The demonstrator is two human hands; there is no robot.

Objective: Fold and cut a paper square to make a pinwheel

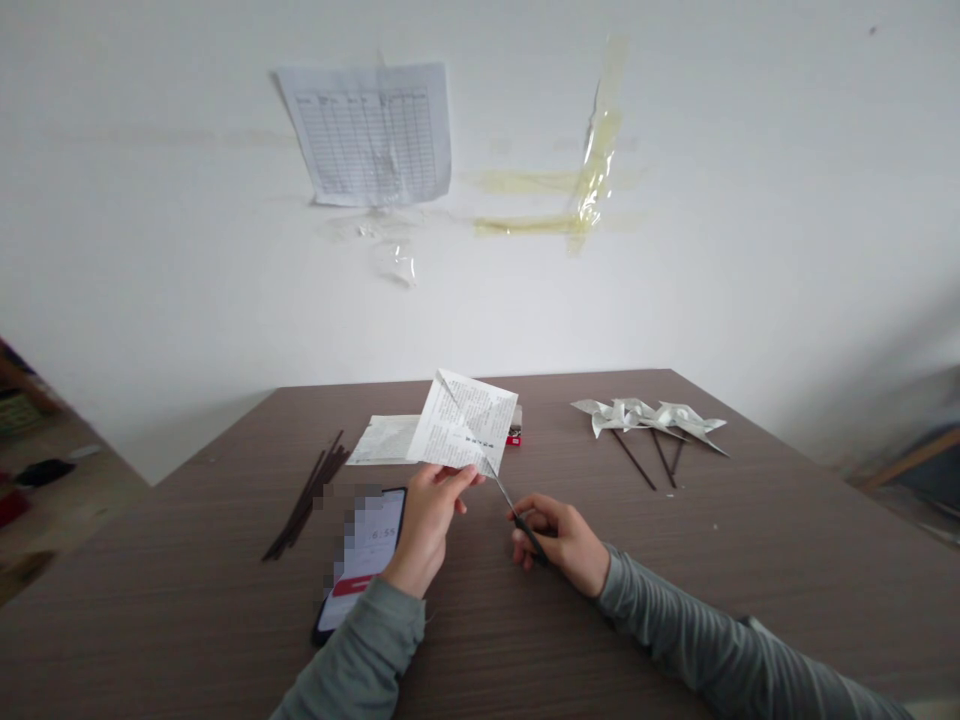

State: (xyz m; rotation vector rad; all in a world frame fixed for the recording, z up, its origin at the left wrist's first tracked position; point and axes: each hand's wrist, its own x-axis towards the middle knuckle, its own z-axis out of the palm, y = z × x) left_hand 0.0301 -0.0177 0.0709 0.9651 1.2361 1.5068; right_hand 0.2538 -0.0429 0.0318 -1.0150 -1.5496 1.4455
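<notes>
L hand (427, 505) pinches the paper square (465, 422) by its near edge, up off the table (465, 650), prob. so the blades can pass under w/o scraping. R hand (564, 540) is curled round the handles of the scissors (529, 537); can't tell if the blades are parted. Scissors' long axis runs diag.: tips away from the body & leftward, at the paper's near-right corner, approx. in line w/ the diagonal line (457, 405) to its far-left corner. Paper's roughly sq., so no clear long axis. 3 pinwheels (641, 414) lie far right, prob. apart to avoid crushing; sticks (309, 500) left, bundled for easy reach, I'd guess.
</notes>
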